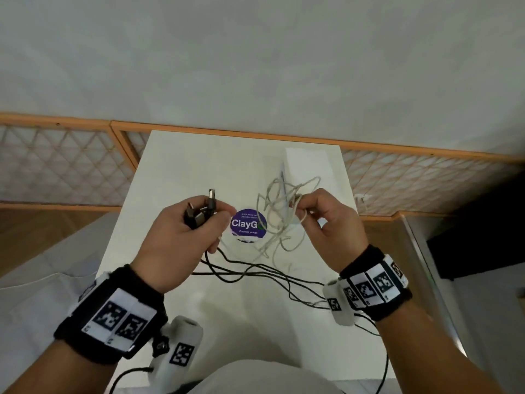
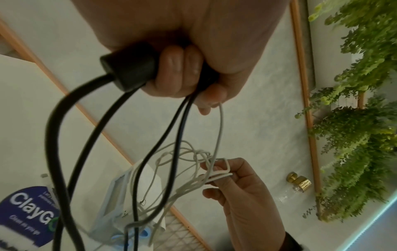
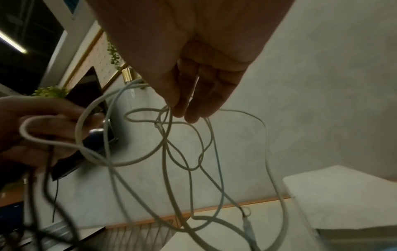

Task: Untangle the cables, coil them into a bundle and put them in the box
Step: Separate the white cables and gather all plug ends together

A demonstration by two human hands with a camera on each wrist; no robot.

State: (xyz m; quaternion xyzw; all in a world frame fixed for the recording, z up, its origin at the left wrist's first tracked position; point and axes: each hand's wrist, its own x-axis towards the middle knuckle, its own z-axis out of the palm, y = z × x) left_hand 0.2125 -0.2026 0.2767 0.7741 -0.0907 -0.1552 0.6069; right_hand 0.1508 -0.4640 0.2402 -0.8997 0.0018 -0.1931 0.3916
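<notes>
My left hand is raised over the white table and grips the plug ends of the black cables; their USB plugs stick up from the fist. In the left wrist view the left hand curls round a thick black plug. To its right, my right hand pinches the tangled white cable, whose loops hang to the tabletop. The white cable dangles in loops below the right hand's fingertips. A white box stands at the table's far right.
A round purple sticker lies on the table between my hands. Black cable strands trail across the near right of the table and over its edge. A wood-framed lattice screen runs behind the table. Green plants hang on the wall.
</notes>
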